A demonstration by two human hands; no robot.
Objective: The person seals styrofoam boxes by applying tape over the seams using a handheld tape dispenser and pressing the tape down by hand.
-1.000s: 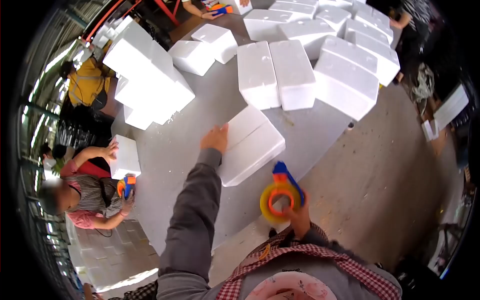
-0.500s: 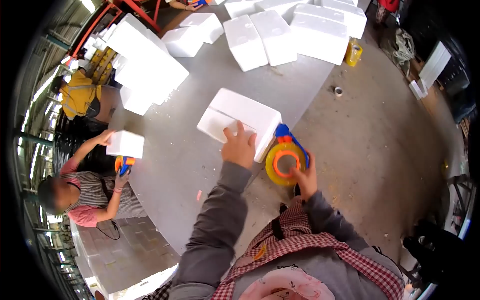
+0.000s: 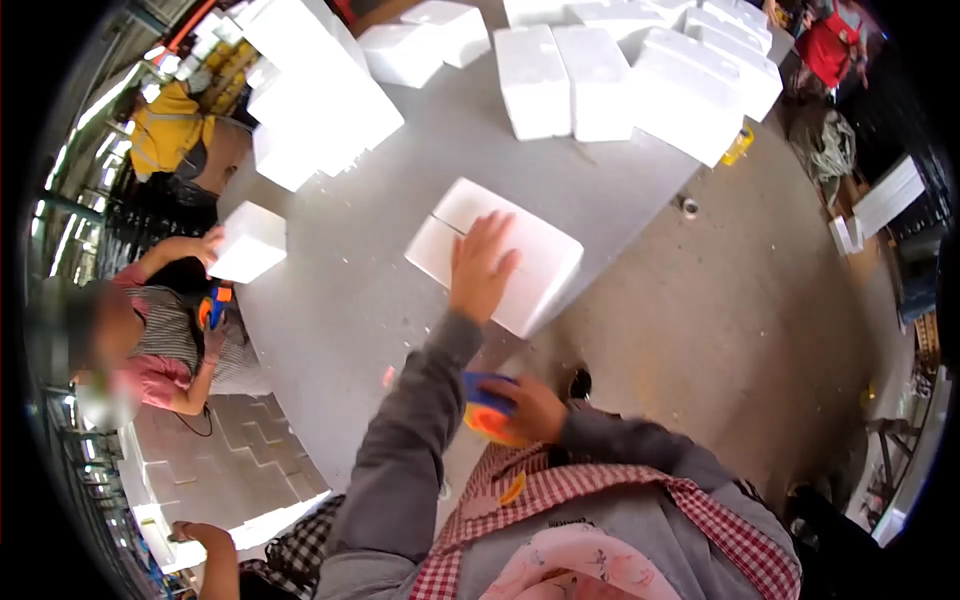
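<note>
A white foam box [image 3: 543,268] lies on the grey table in front of me, with a seam line across its top. My left hand [image 3: 484,265] rests on top of the box, fingers stretched out and holding nothing. Lower down, close to my apron, my right hand [image 3: 537,408] is wrapped around a blue and orange tape dispenser [image 3: 488,412]. The dispenser is apart from the box, beside my left forearm, and somewhat blurred.
Several white foam boxes [image 3: 590,80] stand along the far side of the grey table [image 3: 370,270], with a tall stack [image 3: 320,100] at far left. A co-worker [image 3: 165,335] at left holds a small box [image 3: 250,242] and another dispenser [image 3: 213,306]. Tape rolls [image 3: 689,207] lie at right.
My right hand has drawn the tape dispenser from the box's right end back toward my body, leftward. My left hand now lies flatter on the box top. The view has shifted.
</note>
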